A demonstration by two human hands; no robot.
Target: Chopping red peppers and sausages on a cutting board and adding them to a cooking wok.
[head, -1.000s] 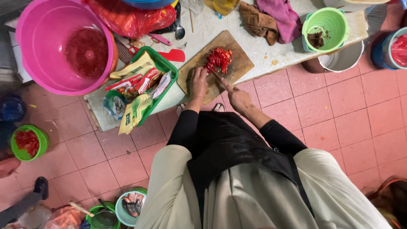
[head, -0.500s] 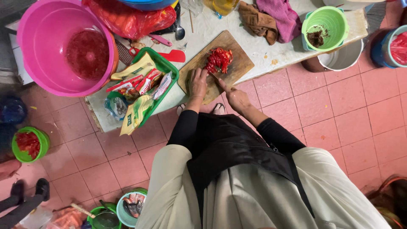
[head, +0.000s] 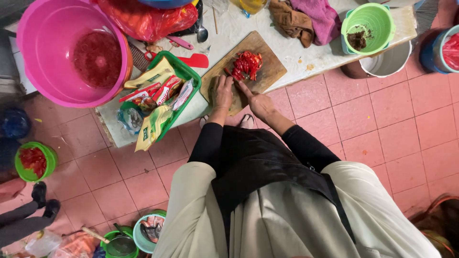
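Chopping in progress at centre top of frame. Wooden cutting board [head: 265, 71] lies on the low white slab [head: 306, 57]; pile of red chillies [head: 246, 65] sits mid-board, most of it looking already cut small. Left hand [head: 222, 91] lies flat on the board's near edge just below the pile, fingers loosely spread, gripping nothing. Right hand [head: 260, 102] is curled around what looks like a knife handle; blade too small to make out. Pink basin [head: 71, 50], upper left, holds red pulp. Green basket [head: 184, 76] of packets beside the board. Judged: chopping nearly finished; transfer not yet done.
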